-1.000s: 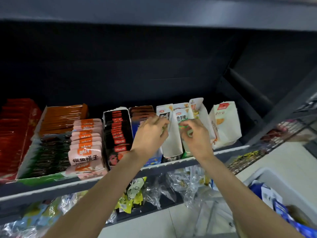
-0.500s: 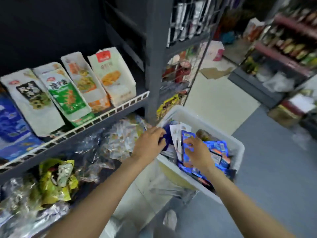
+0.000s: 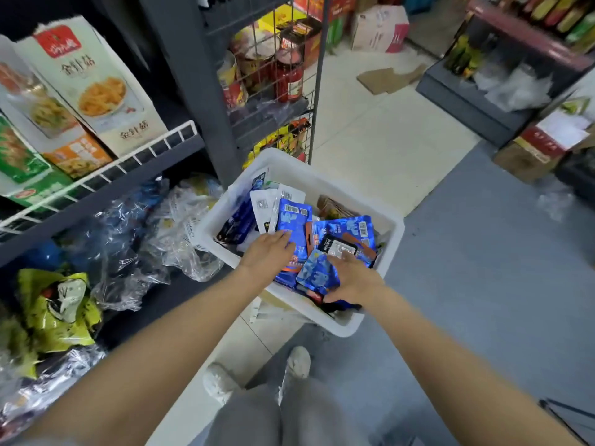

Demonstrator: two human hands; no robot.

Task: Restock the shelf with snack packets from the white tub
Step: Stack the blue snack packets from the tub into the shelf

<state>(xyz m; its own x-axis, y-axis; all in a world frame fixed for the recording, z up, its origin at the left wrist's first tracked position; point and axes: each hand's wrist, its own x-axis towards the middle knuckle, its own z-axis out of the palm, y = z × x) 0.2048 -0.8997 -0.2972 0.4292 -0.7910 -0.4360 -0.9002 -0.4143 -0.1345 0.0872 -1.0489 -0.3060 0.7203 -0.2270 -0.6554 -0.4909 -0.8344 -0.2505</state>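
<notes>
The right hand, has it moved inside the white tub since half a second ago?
Yes. The right hand has slid toward the white tub's near rim, now on the nearest blue packet.

The only print that reads clearly stands on the tall cream display carton [image 3: 96, 88] on the shelf, up and well to the left of the left hand [image 3: 269, 252]: the characters 金针菇 appear once in dark script near its top and again, smaller, near its lower front edge. A red logo patch [image 3: 57, 40] at the carton's top carries white characters too blurred to make out. The blue packets [image 3: 294, 225] in the white tub [image 3: 391, 233], just ahead of both hands, show barcodes and small print, none of it legible.
</notes>
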